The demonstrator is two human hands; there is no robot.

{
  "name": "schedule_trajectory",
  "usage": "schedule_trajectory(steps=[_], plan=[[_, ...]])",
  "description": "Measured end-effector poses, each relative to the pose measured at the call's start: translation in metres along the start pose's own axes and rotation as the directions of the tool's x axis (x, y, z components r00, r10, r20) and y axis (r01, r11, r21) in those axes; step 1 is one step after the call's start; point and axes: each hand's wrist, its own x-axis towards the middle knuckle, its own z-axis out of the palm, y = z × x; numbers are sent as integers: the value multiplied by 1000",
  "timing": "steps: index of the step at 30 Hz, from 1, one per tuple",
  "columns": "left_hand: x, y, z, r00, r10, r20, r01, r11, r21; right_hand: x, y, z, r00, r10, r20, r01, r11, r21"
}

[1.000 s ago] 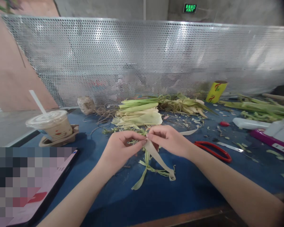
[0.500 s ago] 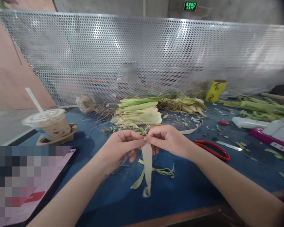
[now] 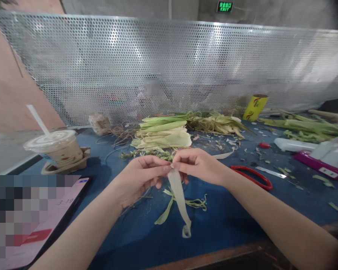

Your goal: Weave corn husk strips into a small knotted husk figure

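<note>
My left hand (image 3: 148, 170) and my right hand (image 3: 195, 167) meet at the middle of the table, thumbs and fingertips pinched together. Both grip the top end of a pale corn husk strip (image 3: 178, 191), which hangs toward me and curls into a loop at its lower end. The fingers hide the strip's pinched end. Beneath the strip, thin green husk shreds (image 3: 165, 213) lie on the blue tabletop (image 3: 222, 228). Just beyond my hands rests a stack of flattened corn husks (image 3: 163, 133).
Red-handled scissors (image 3: 252, 178) lie to the right, near a white hot-glue gun (image 3: 294, 145) and a purple power strip (image 3: 321, 165). A drink cup (image 3: 59, 150) in a cardboard holder and a tablet (image 3: 62, 217) stand left. A perforated metal screen (image 3: 169, 67) closes off the back.
The hanging strip's lower, curled end has swung to the right. Both hands keep their pinch in nearly the same place, and the whole view has shifted slightly.
</note>
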Motion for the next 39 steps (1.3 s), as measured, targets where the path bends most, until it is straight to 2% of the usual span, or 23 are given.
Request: schedule_trajectory(steps=[5,12,17,24,28,34,39], plan=[[-1,1,-1,994,101,-37,-94,983,156,1,0,1,1000,21,-8,-21,1000,7],[1,0,-2,999,29,30,-33,992,126,1,-1,3,1000,24,-16,-24,1000,16],[3,-2,-2,995,98,-18,-93,983,158,0,-1,4,999,23,-37,-25,998,-55],[2,-1,-1,982,176,-66,-151,948,280,2,5,6,995,90,-44,-92,995,-41],[2,0,0,987,149,-60,-131,962,238,2,4,5,997,60,-49,-63,996,-55],[3,-1,-4,1000,3,4,-3,1000,20,-1,0,3,998,13,-68,-21,993,-119],[4,-3,-5,999,-39,36,41,997,-69,-3,-3,1,997,-15,-79,4,990,-142]])
